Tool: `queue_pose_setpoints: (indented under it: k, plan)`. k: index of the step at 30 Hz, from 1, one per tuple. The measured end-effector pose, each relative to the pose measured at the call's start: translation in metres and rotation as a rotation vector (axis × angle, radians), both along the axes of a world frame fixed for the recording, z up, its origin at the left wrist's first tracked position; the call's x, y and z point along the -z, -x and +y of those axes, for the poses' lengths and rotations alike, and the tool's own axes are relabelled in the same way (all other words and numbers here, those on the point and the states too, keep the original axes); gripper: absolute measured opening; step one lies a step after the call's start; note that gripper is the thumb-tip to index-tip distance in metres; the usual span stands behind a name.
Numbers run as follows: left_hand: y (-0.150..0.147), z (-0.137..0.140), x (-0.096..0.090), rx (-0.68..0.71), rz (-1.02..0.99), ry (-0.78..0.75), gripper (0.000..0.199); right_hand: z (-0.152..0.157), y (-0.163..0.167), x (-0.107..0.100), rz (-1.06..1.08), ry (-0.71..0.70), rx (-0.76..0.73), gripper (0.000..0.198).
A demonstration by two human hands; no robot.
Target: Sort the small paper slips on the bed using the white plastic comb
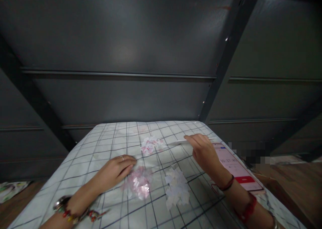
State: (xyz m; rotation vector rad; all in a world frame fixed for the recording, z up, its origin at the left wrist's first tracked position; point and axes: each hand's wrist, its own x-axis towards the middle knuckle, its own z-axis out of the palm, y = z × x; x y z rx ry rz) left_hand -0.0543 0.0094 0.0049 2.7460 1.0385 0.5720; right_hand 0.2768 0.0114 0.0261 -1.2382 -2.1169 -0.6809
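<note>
My right hand (202,152) pinches a slim white tweezer-like tool (178,142) above the tablecloth. Its narrow tip points left, towards a small heap of white and pink pieces (151,145). My left hand (119,168) lies low on the cloth, fingers stretched out and thumb a little apart, beside a pile of shiny clear and pink packets (139,183). Whether the thumb touches that pile I cannot tell. Between my forearms lies a pile of pale white pieces (176,187).
A white checked cloth (105,145) covers the table. A phone (238,168) showing a timer lies at the right edge, partly behind my right wrist. Dark metal panels (125,98) stand behind the table. A cardboard box (284,195) is at the right.
</note>
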Motion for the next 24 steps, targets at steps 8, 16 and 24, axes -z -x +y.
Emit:
queue_pose_setpoints:
  k: [8, 16, 24]
  plan:
    - [-0.0003, -0.0001, -0.0008, 0.001, -0.007, -0.010, 0.022, 0.0026, 0.0055, 0.0007, -0.071, 0.012, -0.016, 0.044]
    - [0.0011, 0.0009, 0.0023, -0.005, -0.011, -0.004, 0.022, -0.0015, 0.0008, -0.0035, -0.036, 0.015, 0.015, 0.041]
    - [-0.0004, -0.0006, -0.0012, 0.001, -0.014, -0.012, 0.024, -0.0018, 0.0009, -0.0041, -0.046, 0.017, 0.006, 0.039]
